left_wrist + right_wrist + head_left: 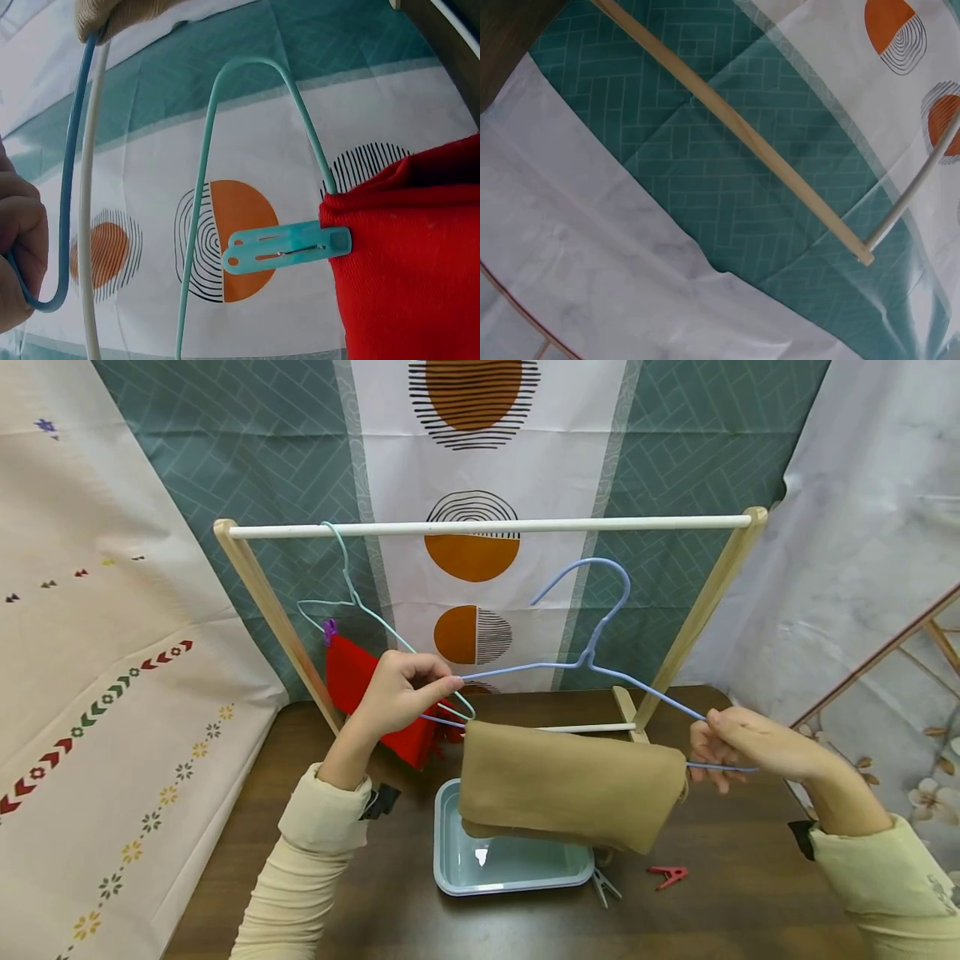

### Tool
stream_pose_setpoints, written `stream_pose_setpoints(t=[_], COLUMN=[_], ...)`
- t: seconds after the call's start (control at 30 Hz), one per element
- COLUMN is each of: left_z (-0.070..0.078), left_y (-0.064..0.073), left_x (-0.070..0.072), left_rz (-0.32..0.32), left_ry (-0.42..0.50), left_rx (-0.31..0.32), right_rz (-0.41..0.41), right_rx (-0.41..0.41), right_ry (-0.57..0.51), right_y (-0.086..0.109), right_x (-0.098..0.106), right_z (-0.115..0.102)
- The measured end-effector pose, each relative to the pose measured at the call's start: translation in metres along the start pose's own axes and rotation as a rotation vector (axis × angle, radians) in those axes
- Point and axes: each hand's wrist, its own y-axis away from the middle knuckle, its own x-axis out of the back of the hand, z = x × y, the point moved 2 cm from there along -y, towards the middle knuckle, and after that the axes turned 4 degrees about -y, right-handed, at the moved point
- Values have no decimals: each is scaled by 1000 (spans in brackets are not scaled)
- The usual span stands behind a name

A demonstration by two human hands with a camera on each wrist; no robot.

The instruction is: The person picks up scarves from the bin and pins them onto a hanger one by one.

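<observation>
A blue clothes hanger [588, 652] is held up between both hands, its hook pointing upward. My left hand [401, 693] pinches the left end of its shoulder, and my right hand [750, 743] grips it near the right end. Folded over the hanger's lower bar hangs a brown cloth [570, 785]. In the left wrist view, fingers of the left hand [19, 247] curl around the bend of the blue hanger [71, 172]. Neither the right hand nor the hanger shows in the right wrist view.
A rack with a white rail [487, 527] carries a mint hanger [352, 597] with a red knitted cloth [348, 681], clipped by a purple clothespin [330, 629] and a teal clothespin [289, 247]. Below are a light-blue tray [513, 887], a grey clothespin [604, 887] and a red clothespin [667, 875].
</observation>
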Motion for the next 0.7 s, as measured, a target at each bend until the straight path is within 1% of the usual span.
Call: stream_pose_setpoints(t=[0.1, 0.17, 0.27, 0.37, 0.47, 0.53, 0.6, 0.7], left_z=[1, 3, 6, 9, 11, 13, 14, 14], left_y=[1, 2, 1, 0, -1, -1, 0, 1], left_x=[-2, -3, -4, -4, -5, -4, -3, 0], left_rz=[53, 86, 122, 144, 156, 169, 187, 225], left_ry=[-14, -30, -46, -49, -51, -53, -54, -60], left_rx=[-11, -21, -37, -58, -77, -83, -86, -87], right_rz=[7, 37, 106, 168, 221, 275, 353, 478], right_rx=[-20, -33, -58, -73, -65, -50, -52, -86], right_ry=[-35, -36, 16, 80, 102, 115, 153, 198], right_y=[0, 1, 2, 2, 4, 7, 11, 20], right_x=[3, 4, 7, 9, 10, 11, 12, 13], right_z=[-2, -4, -8, -10, -10, -10, -10, -6])
